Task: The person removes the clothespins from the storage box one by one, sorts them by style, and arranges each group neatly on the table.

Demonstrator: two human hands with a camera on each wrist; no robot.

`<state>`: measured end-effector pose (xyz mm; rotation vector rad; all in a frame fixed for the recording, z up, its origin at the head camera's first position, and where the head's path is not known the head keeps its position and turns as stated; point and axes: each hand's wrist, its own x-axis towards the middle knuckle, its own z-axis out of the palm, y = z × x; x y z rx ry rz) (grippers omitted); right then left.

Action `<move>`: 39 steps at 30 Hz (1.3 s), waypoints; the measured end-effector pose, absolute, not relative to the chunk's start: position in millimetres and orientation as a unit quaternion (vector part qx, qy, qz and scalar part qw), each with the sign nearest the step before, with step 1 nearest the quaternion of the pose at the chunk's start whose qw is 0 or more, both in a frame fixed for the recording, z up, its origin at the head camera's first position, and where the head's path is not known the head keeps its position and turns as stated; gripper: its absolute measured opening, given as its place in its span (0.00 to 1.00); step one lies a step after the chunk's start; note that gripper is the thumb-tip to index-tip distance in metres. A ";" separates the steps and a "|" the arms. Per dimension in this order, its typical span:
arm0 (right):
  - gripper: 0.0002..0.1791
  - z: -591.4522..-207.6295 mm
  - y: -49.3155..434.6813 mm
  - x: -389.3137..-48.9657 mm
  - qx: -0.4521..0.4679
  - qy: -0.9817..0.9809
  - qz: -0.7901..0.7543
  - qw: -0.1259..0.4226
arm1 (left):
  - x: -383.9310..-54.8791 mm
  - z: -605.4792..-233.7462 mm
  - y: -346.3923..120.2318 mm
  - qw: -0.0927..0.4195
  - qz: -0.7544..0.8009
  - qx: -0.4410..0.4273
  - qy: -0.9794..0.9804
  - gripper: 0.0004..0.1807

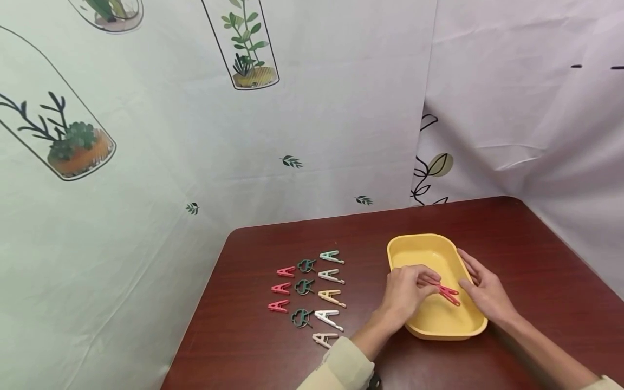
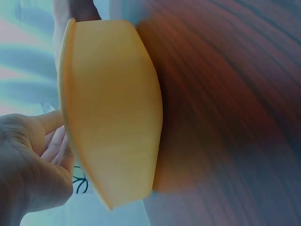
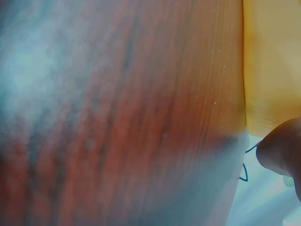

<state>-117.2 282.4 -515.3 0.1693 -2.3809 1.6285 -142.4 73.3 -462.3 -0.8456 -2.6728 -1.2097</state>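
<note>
Over the yellow plastic basin point(image 1: 441, 322), my left hand point(image 1: 407, 291) pinches a red clothespin point(image 1: 448, 294) between thumb and fingers, its legs pointing right. In the left wrist view the basin's outer side point(image 2: 113, 108) fills the middle, the left hand point(image 2: 37, 160) is at its rim, and the clothespin is hidden. My right hand point(image 1: 489, 295) holds the basin's right rim, thumb on the inner side and fingers along the outside. Only a fingertip of the right hand point(image 3: 282, 148) shows in the right wrist view, close by the basin's wall point(image 3: 273, 70).
Left of the basin, clips lie in columns on the dark red table point(image 1: 234, 336): three red clothespins point(image 1: 280, 288), three dark green round clips point(image 1: 304, 287), and several green, white and yellowish clothespins point(image 1: 331, 296). A plant-patterned cloth point(image 1: 331, 135) hangs behind the table.
</note>
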 end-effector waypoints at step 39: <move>0.37 -515.6 283.3 -118.6 0.054 -0.809 0.573 0.117 | -140.7 -480.7 -144.2 0.108 -0.658 -0.146 -0.730 0.13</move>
